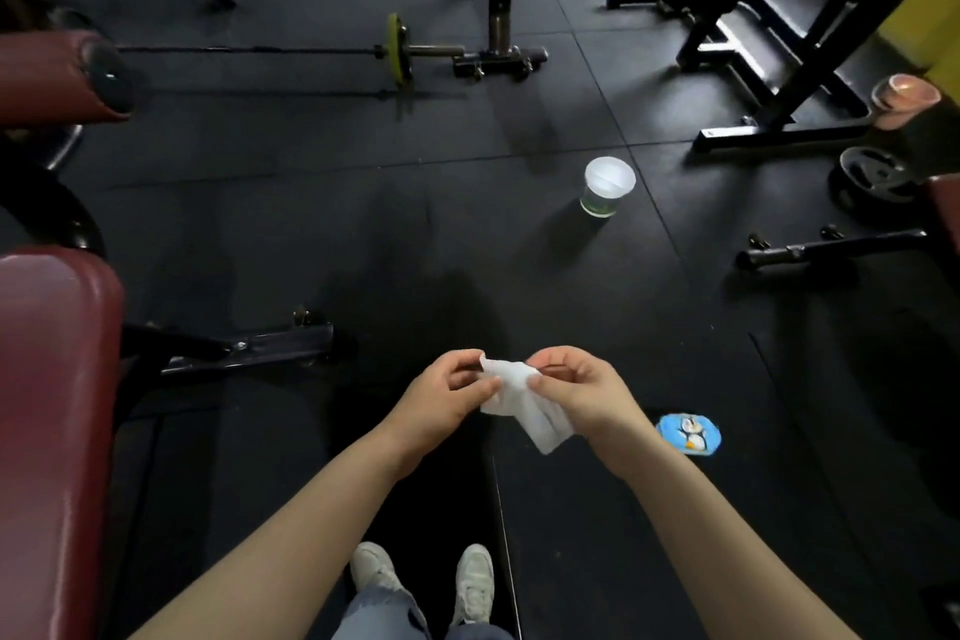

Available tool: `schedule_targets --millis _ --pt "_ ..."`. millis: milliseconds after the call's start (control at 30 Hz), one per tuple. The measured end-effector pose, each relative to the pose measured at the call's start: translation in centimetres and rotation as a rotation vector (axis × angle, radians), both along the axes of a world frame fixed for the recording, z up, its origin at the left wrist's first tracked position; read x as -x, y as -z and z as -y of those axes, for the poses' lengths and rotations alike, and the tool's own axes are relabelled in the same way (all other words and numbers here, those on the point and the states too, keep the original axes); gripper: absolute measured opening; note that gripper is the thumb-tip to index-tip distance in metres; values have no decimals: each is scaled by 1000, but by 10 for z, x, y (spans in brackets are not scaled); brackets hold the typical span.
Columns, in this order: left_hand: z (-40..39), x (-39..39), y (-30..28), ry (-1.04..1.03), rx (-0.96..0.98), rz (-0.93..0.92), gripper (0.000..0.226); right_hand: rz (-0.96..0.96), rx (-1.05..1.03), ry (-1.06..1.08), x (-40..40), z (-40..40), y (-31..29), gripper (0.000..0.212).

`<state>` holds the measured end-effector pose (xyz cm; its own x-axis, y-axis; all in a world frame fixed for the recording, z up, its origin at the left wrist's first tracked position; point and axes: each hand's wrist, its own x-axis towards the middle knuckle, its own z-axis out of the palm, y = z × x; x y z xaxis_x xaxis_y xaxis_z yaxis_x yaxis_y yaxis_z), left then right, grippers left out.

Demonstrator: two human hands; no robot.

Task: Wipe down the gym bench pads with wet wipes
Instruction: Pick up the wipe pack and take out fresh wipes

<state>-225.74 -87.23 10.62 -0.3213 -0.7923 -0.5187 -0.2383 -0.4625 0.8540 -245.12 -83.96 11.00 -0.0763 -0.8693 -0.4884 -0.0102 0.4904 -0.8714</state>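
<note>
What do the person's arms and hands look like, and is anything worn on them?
Both forearms are bare, with no sleeves in view. The left hand and right hand wear no gloves. No watch, ring or bracelet shows.

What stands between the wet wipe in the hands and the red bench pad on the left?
Nothing visible does. Both the left hand and the right hand hold the wipe in the air above the dark floor. The red bench pad lies to the left, with only open space between them.
</note>
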Motion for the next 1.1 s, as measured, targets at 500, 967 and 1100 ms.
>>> schedule_targets --millis 500,967,1100 --pt "-31 -189 -56 -609 424 181 37 -259 225 -626 -213 61 -54 19" --pt "-97 -400 -59 -912 386 392 14 -145 349 -1216 -446 46 -62 26" --pt "-117 -464 -66 -1048 375 253 16 -48 203 -1058 -498 53 -65 25"
